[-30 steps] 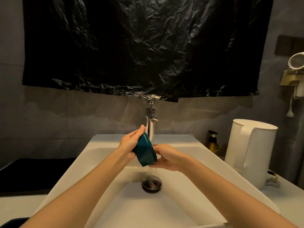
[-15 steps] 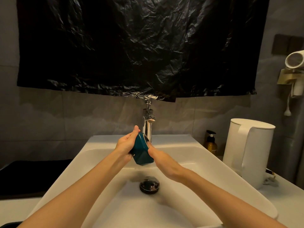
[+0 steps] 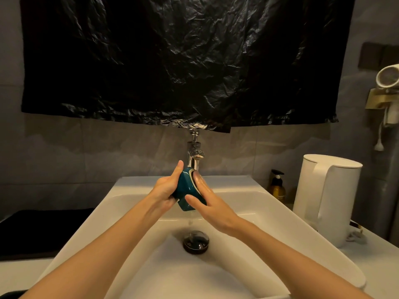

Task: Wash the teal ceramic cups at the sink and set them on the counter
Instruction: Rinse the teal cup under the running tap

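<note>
— Now, cup (image 3: pixel 183 188) position?

— Just below the faucet (image 3: pixel 194 156), over the sink (image 3: pixel 131 183). Your left hand (image 3: pixel 165 188) grips its outer wall, thumb raised along the side.

— Change in the last second?

— The cup has been turned. A second ago no opening showed, and your right hand (image 3: pixel 210 209) was cupped under the lower end. The mouth now faces up and right, toward the faucet. Your right hand has moved to it: fingers (image 3: pixel 199 180) inside, blurred, thumb on the outer wall, so the wall is pinched between them.

— Meaning for the task?

— Most likely the inside scrub is under way. Water drips from the cup toward the drain (image 3: pixel 196 241), straight below the faucet. Expect a rinse next, then placement on the counter (image 3: pixel 380 262) right of the faucet. Keep the left grip firm, because wet glaze slips. No other cup is in view, so the remaining count cannot be judged.
</note>
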### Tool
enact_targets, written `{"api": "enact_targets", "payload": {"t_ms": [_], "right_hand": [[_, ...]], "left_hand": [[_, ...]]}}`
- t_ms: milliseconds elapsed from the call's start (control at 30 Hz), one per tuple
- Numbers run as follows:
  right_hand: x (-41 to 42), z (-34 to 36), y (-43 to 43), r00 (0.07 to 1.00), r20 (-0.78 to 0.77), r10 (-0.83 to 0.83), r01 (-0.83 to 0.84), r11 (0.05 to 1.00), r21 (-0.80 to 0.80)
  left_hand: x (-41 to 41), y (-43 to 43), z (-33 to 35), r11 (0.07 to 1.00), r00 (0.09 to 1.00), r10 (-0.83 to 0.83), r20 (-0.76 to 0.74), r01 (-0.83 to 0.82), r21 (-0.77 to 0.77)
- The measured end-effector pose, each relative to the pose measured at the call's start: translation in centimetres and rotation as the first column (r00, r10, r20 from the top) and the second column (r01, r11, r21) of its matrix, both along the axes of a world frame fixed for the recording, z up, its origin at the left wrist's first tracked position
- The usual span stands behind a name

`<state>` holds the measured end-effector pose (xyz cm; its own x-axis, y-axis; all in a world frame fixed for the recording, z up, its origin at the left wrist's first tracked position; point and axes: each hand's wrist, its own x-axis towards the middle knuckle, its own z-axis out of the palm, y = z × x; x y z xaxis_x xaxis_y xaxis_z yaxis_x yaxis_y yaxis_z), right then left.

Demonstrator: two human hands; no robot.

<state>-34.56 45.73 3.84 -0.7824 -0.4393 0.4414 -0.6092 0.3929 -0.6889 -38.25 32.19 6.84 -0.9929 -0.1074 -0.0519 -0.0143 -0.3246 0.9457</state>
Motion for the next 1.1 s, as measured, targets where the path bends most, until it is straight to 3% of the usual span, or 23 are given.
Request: {"api": "enact_targets", "payload": {"t_ms": [167, 600, 733, 833, 967, 1100], "right_hand": [[0.4, -1.2, -1.0, 0.999, 0.042, -0.011, 0.01, 0.999, 0.035], [-0.4, -0.9, -0.9, 0.976, 0.182, 0.117, -0.097, 0.989, -0.112], [0.0, -0.5, -0.1, 0.984, 0.165, 0.07, -0.06, 0.996, -0.064], [-0.3, -0.2, 1.2, 0.99, 0.124, -0.069, 0.08, 0.993, -0.086], [-1.2, 0.2, 1.3, 0.915, 0.4, 0.047, 0.057, 0.968, -0.244], [-1.8, -0.1, 1.0, 0.926, 0.378, 0.012, 0.089, 0.965, -0.247]], "left_hand": [[0.0, -0.7, 0.0, 0.997, 0.997, 0.071, -0.006, -0.071, -0.038], [0.4, -0.1, -0.4, 0.996, 0.999, 0.037, -0.005, -0.037, -0.081], [0.6, -0.2, 0.1, 0.998, 1.0, 0.023, -0.014, -0.024, -0.063], [0.8, 0.0, 0.0, 0.992, 0.999, -0.024, -0.023, 0.021, -0.125], [1.0, 0.4, 0.0, 0.956, 0.991, -0.13, -0.045, 0.113, -0.272], [0.9, 0.4, 0.0, 0.945, 0.985, -0.164, -0.044, 0.144, -0.293]]}}
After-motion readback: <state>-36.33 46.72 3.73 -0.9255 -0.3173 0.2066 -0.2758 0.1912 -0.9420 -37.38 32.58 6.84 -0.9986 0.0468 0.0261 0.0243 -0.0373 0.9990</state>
